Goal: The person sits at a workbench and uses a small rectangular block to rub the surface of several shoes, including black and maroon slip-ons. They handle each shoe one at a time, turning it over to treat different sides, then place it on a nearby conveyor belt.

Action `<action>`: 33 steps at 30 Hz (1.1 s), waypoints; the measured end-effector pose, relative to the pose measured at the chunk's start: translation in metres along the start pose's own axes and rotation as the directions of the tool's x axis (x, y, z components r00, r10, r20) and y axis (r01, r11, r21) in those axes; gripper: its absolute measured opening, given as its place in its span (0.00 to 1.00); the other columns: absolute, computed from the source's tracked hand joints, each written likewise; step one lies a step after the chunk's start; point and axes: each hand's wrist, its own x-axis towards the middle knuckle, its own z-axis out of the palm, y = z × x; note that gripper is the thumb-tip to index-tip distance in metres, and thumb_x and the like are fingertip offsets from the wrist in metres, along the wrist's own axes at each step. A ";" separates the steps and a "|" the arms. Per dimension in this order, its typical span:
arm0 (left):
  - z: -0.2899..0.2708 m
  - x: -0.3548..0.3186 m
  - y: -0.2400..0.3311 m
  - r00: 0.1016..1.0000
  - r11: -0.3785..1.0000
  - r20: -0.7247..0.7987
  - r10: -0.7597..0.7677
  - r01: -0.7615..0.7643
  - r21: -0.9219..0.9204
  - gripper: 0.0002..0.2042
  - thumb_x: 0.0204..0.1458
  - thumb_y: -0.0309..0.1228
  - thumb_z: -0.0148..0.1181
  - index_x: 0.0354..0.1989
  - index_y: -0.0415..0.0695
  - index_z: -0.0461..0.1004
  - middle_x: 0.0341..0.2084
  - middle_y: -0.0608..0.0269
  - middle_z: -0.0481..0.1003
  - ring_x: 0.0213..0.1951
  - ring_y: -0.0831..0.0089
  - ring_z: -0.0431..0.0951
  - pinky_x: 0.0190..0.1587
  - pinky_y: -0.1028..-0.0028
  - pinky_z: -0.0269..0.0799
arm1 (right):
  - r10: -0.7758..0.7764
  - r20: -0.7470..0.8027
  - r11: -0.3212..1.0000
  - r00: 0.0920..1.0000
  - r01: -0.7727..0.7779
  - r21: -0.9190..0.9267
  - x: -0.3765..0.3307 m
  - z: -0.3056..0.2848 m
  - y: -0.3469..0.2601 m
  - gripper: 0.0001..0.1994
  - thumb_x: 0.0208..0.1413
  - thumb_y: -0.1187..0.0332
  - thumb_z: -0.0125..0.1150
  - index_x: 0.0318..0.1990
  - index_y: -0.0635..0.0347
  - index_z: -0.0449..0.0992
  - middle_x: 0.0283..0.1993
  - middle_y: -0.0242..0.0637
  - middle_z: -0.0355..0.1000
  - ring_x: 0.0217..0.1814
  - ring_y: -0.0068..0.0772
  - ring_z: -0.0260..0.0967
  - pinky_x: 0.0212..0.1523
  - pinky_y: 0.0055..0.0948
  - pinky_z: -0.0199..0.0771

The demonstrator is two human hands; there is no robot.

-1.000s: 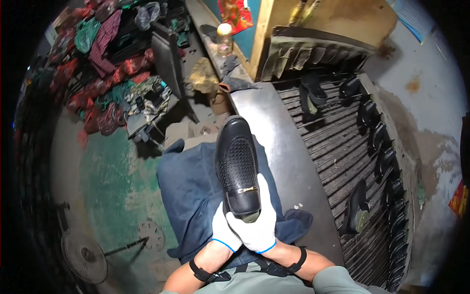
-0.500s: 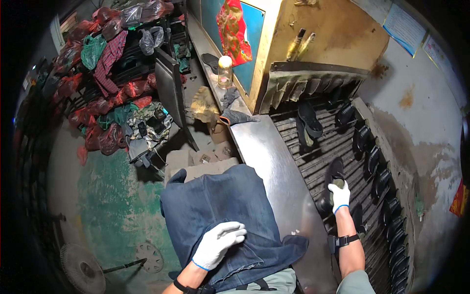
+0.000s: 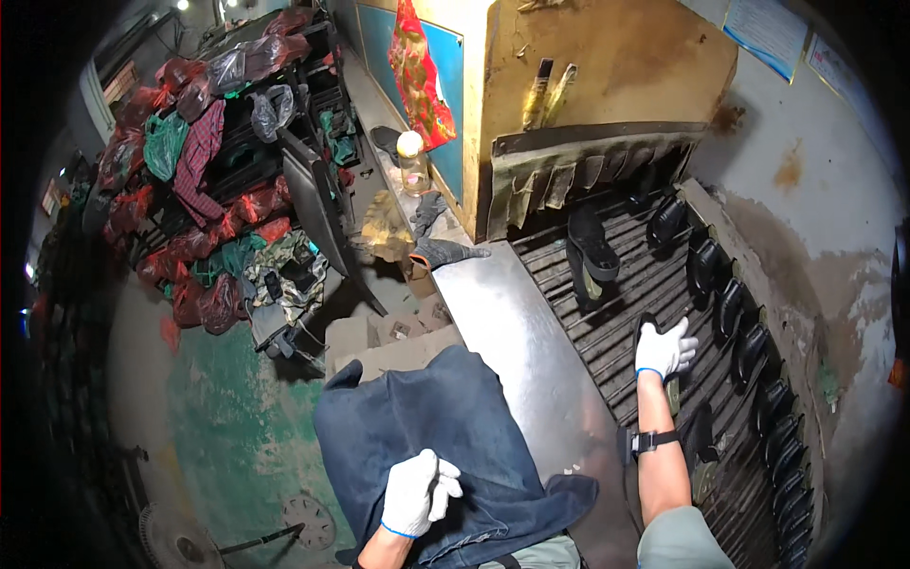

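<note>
My right hand (image 3: pixel 666 350), in a white glove with a blue cuff, reaches over the slatted conveyor with its fingers spread. A dark shoe (image 3: pixel 646 324) lies partly hidden under and behind that hand; whether they touch I cannot tell. My left hand (image 3: pixel 417 493), gloved the same way, hovers over the dark blue denim cloth (image 3: pixel 408 408) across my lap. Its fingers curl loosely inward and nothing shows in them. Farther along the slats (image 3: pixel 621 308) sits a dark shoe (image 3: pixel 592 242) with a lighter piece beneath it.
Black shoes (image 3: pixel 728 308) line the right edge of the conveyor, below a strip curtain (image 3: pixel 569 175). A metal ledge (image 3: pixel 517 332) runs beside my lap, with dark gloves (image 3: pixel 445 252) and a jar (image 3: pixel 413 166) on it. A fan (image 3: pixel 180 541) stands at lower left; bagged items fill racks behind.
My right hand has loosened from the shoe, spread its fingers and moved slightly farther away. My left hand has curled its fingers and dropped a little lower. The whole view has shifted slightly.
</note>
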 end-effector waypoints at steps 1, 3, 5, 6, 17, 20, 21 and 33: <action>-0.003 0.000 -0.002 1.000 1.000 -0.013 0.021 -0.021 -0.006 0.26 0.79 0.47 0.52 0.45 0.31 0.83 0.26 0.51 0.85 0.12 0.77 0.70 0.15 0.76 0.61 | -0.171 0.073 0.983 0.983 0.164 0.087 -0.011 -0.018 -0.022 0.45 0.54 0.46 0.77 0.78 0.49 0.67 0.75 0.60 0.64 0.80 0.70 0.57 0.78 0.71 0.55; -0.012 0.001 -0.010 0.998 0.994 0.052 -0.026 0.032 -0.109 0.20 0.77 0.40 0.56 0.50 0.30 0.82 0.32 0.49 0.87 0.20 0.75 0.78 0.23 0.76 0.72 | -0.520 0.042 0.704 0.853 0.401 0.586 -0.013 -0.027 -0.051 0.42 0.58 0.57 0.77 0.79 0.53 0.66 0.75 0.58 0.67 0.80 0.61 0.61 0.78 0.58 0.61; 0.005 -0.001 -0.007 0.999 1.000 -0.025 -0.025 0.024 -0.003 0.16 0.74 0.34 0.60 0.52 0.29 0.81 0.36 0.46 0.87 0.26 0.69 0.83 0.30 0.71 0.79 | -0.537 0.186 0.581 0.823 0.201 0.789 -0.013 -0.003 -0.095 0.44 0.64 0.56 0.73 0.83 0.59 0.59 0.76 0.64 0.67 0.76 0.63 0.68 0.77 0.49 0.65; 0.011 -0.003 -0.003 0.998 0.998 -0.060 -0.019 0.023 0.054 0.14 0.73 0.31 0.61 0.53 0.28 0.80 0.38 0.45 0.87 0.29 0.66 0.86 0.34 0.69 0.83 | -0.522 0.325 0.578 0.788 0.047 0.815 -0.009 0.002 -0.117 0.45 0.67 0.53 0.71 0.84 0.61 0.56 0.78 0.68 0.66 0.77 0.64 0.68 0.77 0.45 0.66; 0.022 0.051 0.026 0.947 0.870 0.042 0.318 -0.273 -0.411 0.44 0.68 0.60 0.62 0.80 0.39 0.60 0.74 0.47 0.70 0.70 0.48 0.76 0.72 0.45 0.74 | -0.773 0.577 0.245 0.266 -0.713 0.657 -0.215 -0.160 -0.010 0.15 0.64 0.75 0.62 0.57 0.67 0.80 0.45 0.37 0.80 0.42 0.30 0.80 0.45 0.32 0.83; -0.021 0.053 0.027 0.962 0.913 -0.141 0.232 -0.265 -0.309 0.30 0.76 0.46 0.56 0.76 0.35 0.65 0.67 0.45 0.77 0.59 0.49 0.84 0.63 0.44 0.82 | -0.861 0.154 0.061 0.486 -0.202 0.977 -0.208 -0.141 -0.005 0.12 0.68 0.72 0.67 0.55 0.66 0.83 0.47 0.39 0.82 0.50 0.31 0.81 0.54 0.31 0.82; -0.029 0.044 0.027 0.971 0.915 -0.157 0.183 -0.226 -0.334 0.29 0.76 0.45 0.56 0.75 0.35 0.66 0.66 0.44 0.78 0.56 0.50 0.85 0.60 0.46 0.85 | -0.760 0.304 0.364 0.574 -0.010 0.931 -0.191 -0.139 -0.023 0.16 0.67 0.72 0.70 0.60 0.65 0.81 0.49 0.38 0.82 0.51 0.29 0.80 0.53 0.29 0.81; -0.042 -0.010 0.050 0.934 0.912 -0.140 0.330 -0.277 0.301 0.43 0.51 0.44 0.83 0.71 0.31 0.71 0.56 0.58 0.82 0.57 0.68 0.82 0.62 0.68 0.77 | -0.459 0.423 0.788 0.781 0.139 0.599 -0.005 0.123 -0.105 0.39 0.51 0.45 0.80 0.67 0.53 0.78 0.58 0.58 0.83 0.60 0.64 0.81 0.62 0.57 0.80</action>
